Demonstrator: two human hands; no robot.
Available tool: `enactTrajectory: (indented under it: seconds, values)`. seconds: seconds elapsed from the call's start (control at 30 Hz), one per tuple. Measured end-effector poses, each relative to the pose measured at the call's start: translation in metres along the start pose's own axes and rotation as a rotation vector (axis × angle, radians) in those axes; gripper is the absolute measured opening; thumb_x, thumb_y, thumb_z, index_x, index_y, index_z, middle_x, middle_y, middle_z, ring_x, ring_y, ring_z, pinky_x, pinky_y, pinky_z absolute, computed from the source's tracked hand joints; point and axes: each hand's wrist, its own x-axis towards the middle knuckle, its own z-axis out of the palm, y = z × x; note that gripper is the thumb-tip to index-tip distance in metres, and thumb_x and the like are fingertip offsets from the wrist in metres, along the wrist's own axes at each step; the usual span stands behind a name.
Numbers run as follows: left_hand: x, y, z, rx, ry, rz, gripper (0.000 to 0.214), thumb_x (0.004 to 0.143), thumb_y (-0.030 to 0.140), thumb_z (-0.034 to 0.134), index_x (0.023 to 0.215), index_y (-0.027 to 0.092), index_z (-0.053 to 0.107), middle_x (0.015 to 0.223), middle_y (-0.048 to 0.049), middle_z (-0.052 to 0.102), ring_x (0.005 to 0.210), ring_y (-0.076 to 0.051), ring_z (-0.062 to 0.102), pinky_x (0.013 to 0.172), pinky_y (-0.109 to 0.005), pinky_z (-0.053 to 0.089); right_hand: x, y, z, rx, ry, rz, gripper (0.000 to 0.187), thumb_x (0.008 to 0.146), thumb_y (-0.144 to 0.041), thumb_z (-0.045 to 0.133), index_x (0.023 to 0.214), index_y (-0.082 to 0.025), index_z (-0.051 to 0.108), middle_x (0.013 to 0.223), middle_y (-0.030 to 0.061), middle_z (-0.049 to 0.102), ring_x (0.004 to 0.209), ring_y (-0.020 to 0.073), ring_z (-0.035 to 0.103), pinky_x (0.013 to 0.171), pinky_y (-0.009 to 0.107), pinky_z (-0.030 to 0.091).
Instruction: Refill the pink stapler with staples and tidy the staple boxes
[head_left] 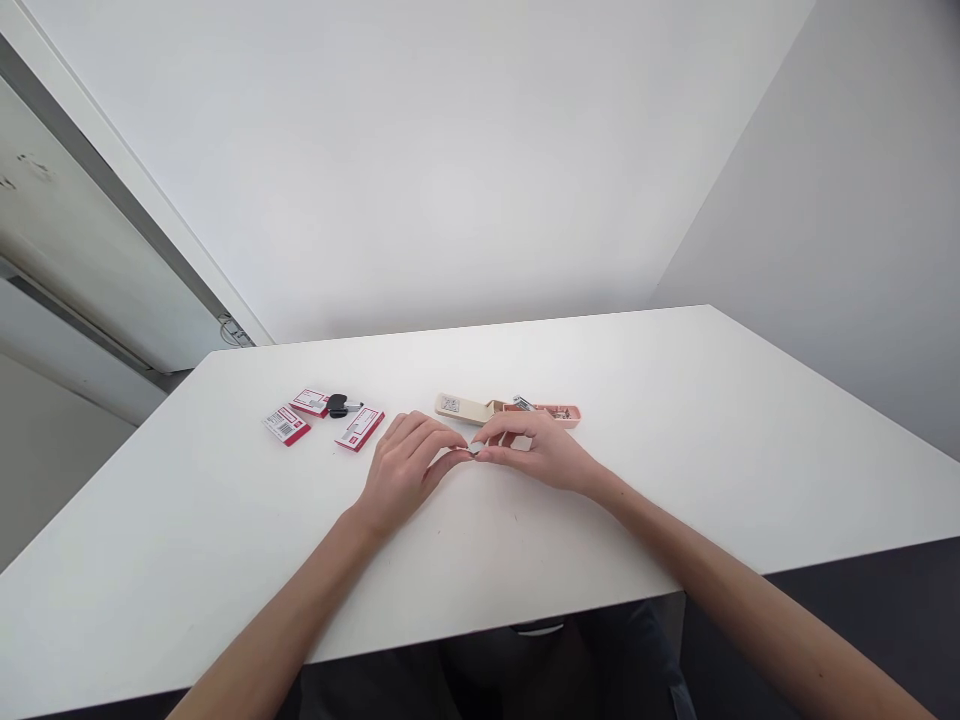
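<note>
My left hand [409, 465] and my right hand [536, 450] meet above the white table, fingertips pinched together. Between them is a small pale grey piece [475, 448], too small to name. Both hands appear to grip it. Just behind my right hand lies an opened slim case, with a cream half [465, 407] bearing a printed label and a pink half [571, 415] with compartments. Small metal bits [561, 414] sit in the pink half, and a silver metal piece [523, 403] rests at its rim. My right fingers hide part of the case.
Left of my hands lie three small red and white packets [286, 425] with printed labels. Among them is a black object with a silver end [341, 405]. The white table [637, 380] backs onto a wall, and its front edge runs below my forearms.
</note>
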Motion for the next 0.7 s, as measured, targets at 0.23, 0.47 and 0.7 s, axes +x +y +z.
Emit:
enactTrajectory:
  seconds: [0.23, 0.47, 0.7]
  values:
    - [-0.003, -0.008, 0.002, 0.160, -0.225, -0.228, 0.043, 0.103, 0.041, 0.055, 0.143, 0.024, 0.050, 0.150, -0.0109, 0.058, 0.142, -0.030, 0.049, 0.112, -0.049, 0.045, -0.002, 0.013, -0.025, -0.303, 0.415, -0.052, 0.029, 0.099, -0.053, 0.061, 0.101, -0.028, 0.074, 0.101, 0.0074, 0.073, 0.089, 0.0229, 0.066, 0.065, 0.036, 0.057]
    - [-0.013, -0.015, 0.006, 0.208, -0.432, -0.324, 0.048, 0.108, 0.044, 0.040, 0.147, 0.019, 0.052, 0.158, -0.0106, 0.051, 0.152, -0.029, 0.040, 0.119, -0.051, 0.040, -0.003, 0.030, -0.048, -0.647, 0.450, -0.196, 0.023, 0.106, -0.041, 0.053, 0.105, -0.028, 0.072, 0.106, 0.0069, 0.075, 0.098, 0.0253, 0.067, 0.090, 0.047, 0.052]
    - [-0.013, -0.016, 0.005, 0.169, -0.522, -0.387, 0.052, 0.109, 0.045, 0.034, 0.149, 0.018, 0.053, 0.160, -0.0097, 0.049, 0.154, -0.029, 0.037, 0.121, -0.052, 0.039, -0.003, 0.033, -0.046, -0.745, 0.394, -0.271, 0.012, 0.102, -0.034, 0.061, 0.098, -0.026, 0.069, 0.103, 0.0050, 0.076, 0.095, 0.0234, 0.066, 0.088, 0.043, 0.048]
